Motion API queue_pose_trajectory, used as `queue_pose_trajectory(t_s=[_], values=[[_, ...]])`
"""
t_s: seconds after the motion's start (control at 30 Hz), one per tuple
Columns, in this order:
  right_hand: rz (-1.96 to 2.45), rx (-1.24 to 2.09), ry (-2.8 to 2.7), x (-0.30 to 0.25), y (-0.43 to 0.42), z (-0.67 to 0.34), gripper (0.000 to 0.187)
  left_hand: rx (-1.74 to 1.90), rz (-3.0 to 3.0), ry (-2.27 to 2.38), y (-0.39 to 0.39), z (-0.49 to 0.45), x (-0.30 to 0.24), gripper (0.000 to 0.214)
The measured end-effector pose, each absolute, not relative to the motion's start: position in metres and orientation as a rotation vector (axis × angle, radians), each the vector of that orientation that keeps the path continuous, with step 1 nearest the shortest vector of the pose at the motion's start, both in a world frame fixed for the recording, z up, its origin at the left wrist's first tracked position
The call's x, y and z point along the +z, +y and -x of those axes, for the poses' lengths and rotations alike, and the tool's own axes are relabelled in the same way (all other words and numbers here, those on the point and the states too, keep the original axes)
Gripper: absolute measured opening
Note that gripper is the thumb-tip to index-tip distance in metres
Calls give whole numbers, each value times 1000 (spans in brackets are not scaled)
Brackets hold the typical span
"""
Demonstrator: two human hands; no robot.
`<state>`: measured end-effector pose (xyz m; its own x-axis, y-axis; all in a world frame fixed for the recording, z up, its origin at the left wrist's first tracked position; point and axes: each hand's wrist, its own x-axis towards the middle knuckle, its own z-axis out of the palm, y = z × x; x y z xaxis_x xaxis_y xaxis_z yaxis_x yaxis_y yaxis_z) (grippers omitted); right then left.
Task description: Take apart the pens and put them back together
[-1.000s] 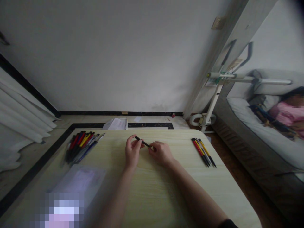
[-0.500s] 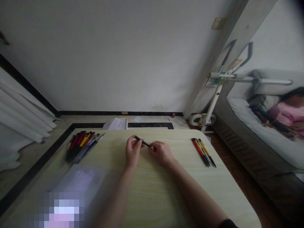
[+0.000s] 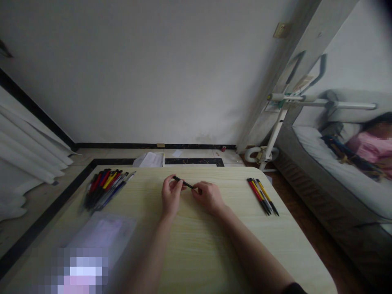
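Observation:
A black pen (image 3: 187, 184) is held slantwise between both hands above the middle of the table. My left hand (image 3: 171, 192) pinches its upper-left part between thumb and fingers. At the lower-right end, the fingertips of my right hand (image 3: 210, 197) close around the tip, which they partly hide. To the left lies a pile of pens (image 3: 105, 188) with red, yellow, black, blue and clear barrels. On the right, several pens (image 3: 261, 197) lie side by side in a small row, with red, yellow and clear barrels.
The pale wooden table (image 3: 196, 249) has a translucent plastic bag (image 3: 122, 228) at its left front. Behind it, a box of papers (image 3: 150, 159) sits on the floor. White exercise equipment (image 3: 277, 126) stands at the right, beside a sofa (image 3: 312, 151) with a person in pink (image 3: 367, 145).
Both hands keep their grip on the black pen and stay almost in place. The pens on the table have not moved.

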<state>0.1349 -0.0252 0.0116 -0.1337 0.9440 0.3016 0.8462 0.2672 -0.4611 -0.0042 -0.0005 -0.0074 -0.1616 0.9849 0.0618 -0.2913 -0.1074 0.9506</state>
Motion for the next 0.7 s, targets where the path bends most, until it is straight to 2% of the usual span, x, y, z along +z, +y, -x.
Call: queue_pose_trajectory(t_s=[0.7], values=[[1594,288,-1988,11,-24,-136,18,1522,-947,1054,1,4,-7,48]])
